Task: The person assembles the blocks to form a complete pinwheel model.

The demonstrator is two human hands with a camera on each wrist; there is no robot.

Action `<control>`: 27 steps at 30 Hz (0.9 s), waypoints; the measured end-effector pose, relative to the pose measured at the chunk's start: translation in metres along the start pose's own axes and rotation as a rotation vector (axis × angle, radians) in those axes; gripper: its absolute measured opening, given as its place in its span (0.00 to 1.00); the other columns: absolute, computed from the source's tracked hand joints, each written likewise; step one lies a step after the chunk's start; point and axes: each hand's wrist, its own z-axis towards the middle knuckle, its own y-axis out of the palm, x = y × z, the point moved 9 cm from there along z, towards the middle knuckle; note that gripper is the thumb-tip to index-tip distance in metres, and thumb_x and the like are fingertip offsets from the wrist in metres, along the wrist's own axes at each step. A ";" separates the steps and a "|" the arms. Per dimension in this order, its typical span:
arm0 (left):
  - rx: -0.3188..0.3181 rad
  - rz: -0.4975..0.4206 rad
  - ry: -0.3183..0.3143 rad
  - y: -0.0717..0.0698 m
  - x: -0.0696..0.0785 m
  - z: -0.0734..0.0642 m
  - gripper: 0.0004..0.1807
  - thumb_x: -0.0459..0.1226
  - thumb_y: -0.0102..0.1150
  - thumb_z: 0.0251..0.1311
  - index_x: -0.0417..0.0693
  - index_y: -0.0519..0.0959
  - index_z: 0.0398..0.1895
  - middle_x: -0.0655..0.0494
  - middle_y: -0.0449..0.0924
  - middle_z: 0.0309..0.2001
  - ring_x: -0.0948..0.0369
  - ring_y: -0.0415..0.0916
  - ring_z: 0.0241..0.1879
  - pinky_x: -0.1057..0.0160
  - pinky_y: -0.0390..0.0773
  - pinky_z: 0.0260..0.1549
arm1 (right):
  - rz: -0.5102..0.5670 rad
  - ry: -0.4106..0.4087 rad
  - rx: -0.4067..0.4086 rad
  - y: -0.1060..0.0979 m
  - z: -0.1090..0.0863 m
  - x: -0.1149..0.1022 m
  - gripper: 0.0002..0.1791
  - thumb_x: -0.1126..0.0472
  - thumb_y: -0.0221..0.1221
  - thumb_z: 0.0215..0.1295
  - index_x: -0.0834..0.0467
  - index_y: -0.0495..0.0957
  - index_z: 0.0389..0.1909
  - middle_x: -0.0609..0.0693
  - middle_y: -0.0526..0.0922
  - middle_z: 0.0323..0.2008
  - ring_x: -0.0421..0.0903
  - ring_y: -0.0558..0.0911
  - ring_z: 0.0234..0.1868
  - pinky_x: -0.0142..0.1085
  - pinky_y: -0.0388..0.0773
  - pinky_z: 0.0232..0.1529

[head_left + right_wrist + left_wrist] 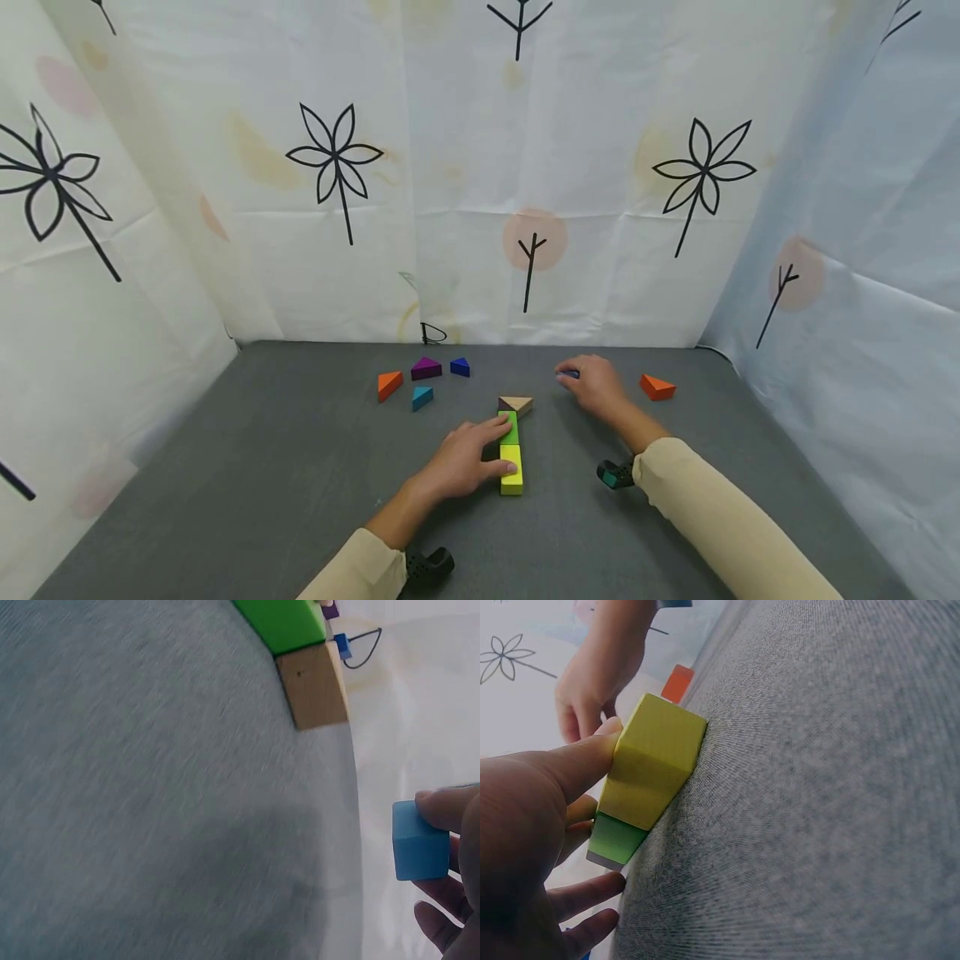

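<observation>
On the grey table, a yellow block (512,471) and a green block (510,427) lie end to end. Beyond the green one sits a natural wood triangular block (520,405) beside a dark piece, only partly visible. My left hand (463,458) rests on this row, its thumb on the yellow block and fingertips on the green one, fingers fairly straight. To the right of the row, my right hand (596,385) pinches a blue block (420,841) between thumb and fingers. In the head view the hand hides most of that block.
Left of the row lie an orange triangular block (389,386), a purple one (426,368), a dark blue one (461,367) and a teal one (422,397). A red-orange triangular block (657,387) lies right of my right hand. Patterned white cloth (465,167) encloses the table's back and sides.
</observation>
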 end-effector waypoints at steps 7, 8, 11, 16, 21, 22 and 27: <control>0.008 0.004 0.003 0.000 0.001 -0.001 0.37 0.57 0.60 0.61 0.58 0.66 0.72 0.64 0.59 0.72 0.53 0.65 0.61 0.43 0.62 0.58 | 0.000 -0.022 -0.016 0.007 0.014 -0.018 0.09 0.61 0.63 0.65 0.58 0.86 0.43 0.55 0.84 0.45 0.56 0.79 0.49 0.52 0.72 0.51; 0.009 0.003 0.004 0.000 0.001 -0.001 0.37 0.57 0.60 0.61 0.58 0.66 0.72 0.64 0.59 0.72 0.53 0.65 0.61 0.43 0.62 0.58 | 0.003 -0.019 -0.023 0.009 0.015 -0.020 0.09 0.61 0.63 0.65 0.58 0.86 0.44 0.55 0.84 0.45 0.56 0.79 0.49 0.52 0.72 0.51; 0.012 0.003 0.008 0.000 0.001 -0.001 0.37 0.57 0.60 0.61 0.57 0.66 0.72 0.64 0.59 0.72 0.53 0.65 0.61 0.43 0.63 0.58 | 0.001 -0.022 -0.036 0.014 0.019 -0.025 0.10 0.60 0.63 0.65 0.58 0.86 0.44 0.55 0.84 0.46 0.56 0.79 0.50 0.52 0.71 0.53; 0.017 0.006 0.016 -0.001 0.002 -0.001 0.36 0.56 0.60 0.61 0.57 0.66 0.72 0.64 0.60 0.72 0.53 0.65 0.61 0.43 0.63 0.58 | 0.007 -0.028 -0.055 0.025 0.024 -0.031 0.10 0.60 0.63 0.65 0.57 0.86 0.44 0.55 0.84 0.46 0.56 0.78 0.52 0.52 0.70 0.55; 0.008 -0.005 0.004 -0.001 0.002 0.000 0.36 0.56 0.60 0.61 0.56 0.67 0.71 0.63 0.60 0.72 0.53 0.65 0.61 0.43 0.62 0.58 | 0.009 -0.034 -0.073 0.037 0.029 -0.036 0.09 0.60 0.63 0.65 0.56 0.86 0.43 0.54 0.84 0.46 0.56 0.79 0.51 0.51 0.71 0.54; 0.005 -0.007 0.002 -0.001 0.002 0.000 0.36 0.56 0.60 0.61 0.56 0.67 0.71 0.63 0.60 0.72 0.53 0.65 0.61 0.43 0.62 0.58 | 0.009 -0.036 -0.074 0.039 0.030 -0.037 0.09 0.61 0.63 0.65 0.56 0.86 0.43 0.54 0.84 0.46 0.55 0.79 0.51 0.50 0.72 0.54; 0.002 -0.010 0.000 -0.001 0.001 0.000 0.36 0.56 0.60 0.61 0.56 0.67 0.71 0.63 0.60 0.72 0.52 0.65 0.61 0.43 0.62 0.58 | 0.023 -0.035 -0.096 0.052 0.034 -0.042 0.08 0.61 0.63 0.65 0.57 0.86 0.43 0.54 0.84 0.45 0.54 0.80 0.50 0.48 0.74 0.52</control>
